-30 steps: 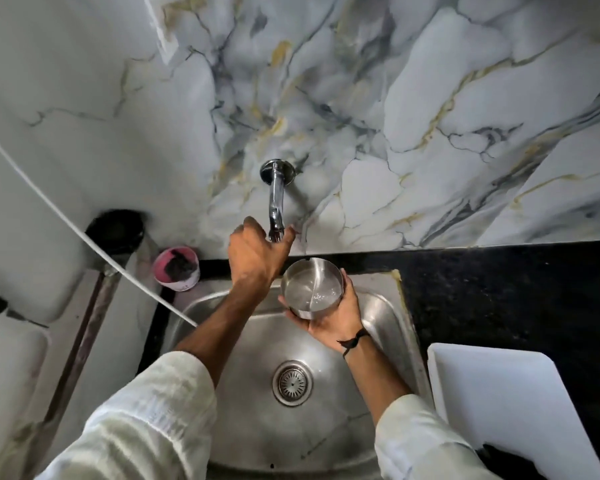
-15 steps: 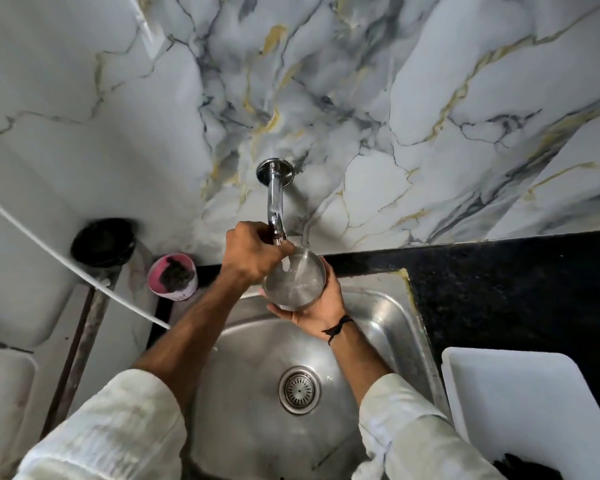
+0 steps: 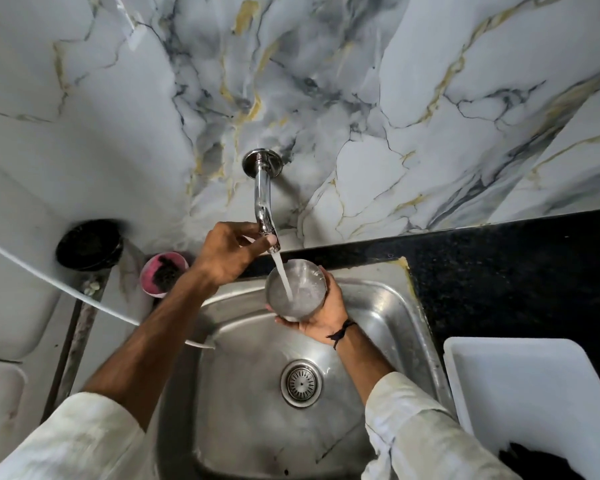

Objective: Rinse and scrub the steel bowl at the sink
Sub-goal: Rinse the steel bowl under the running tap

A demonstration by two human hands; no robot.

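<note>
A small steel bowl (image 3: 307, 289) is held upright over the steel sink (image 3: 388, 306), cupped from below and the right by my right hand (image 3: 326, 315). A stream of water falls from the chrome tap (image 3: 262, 199) into the bowl, which holds water. My left hand (image 3: 227, 252) is closed around the tap's lower end, thumb near the spout. The sink's drain (image 3: 301, 382) lies below the bowl.
A pink cup (image 3: 163, 273) with a dark scrubber stands at the sink's back left, next to a black round object (image 3: 89, 244). A white tray (image 3: 534, 400) lies on the black counter (image 3: 516, 268) at the right. A white cord (image 3: 49, 275) crosses the left side.
Water now runs from the tap into the bowl. My right hand has brought the bowl under the spout, and my left hand stays on the tap.
</note>
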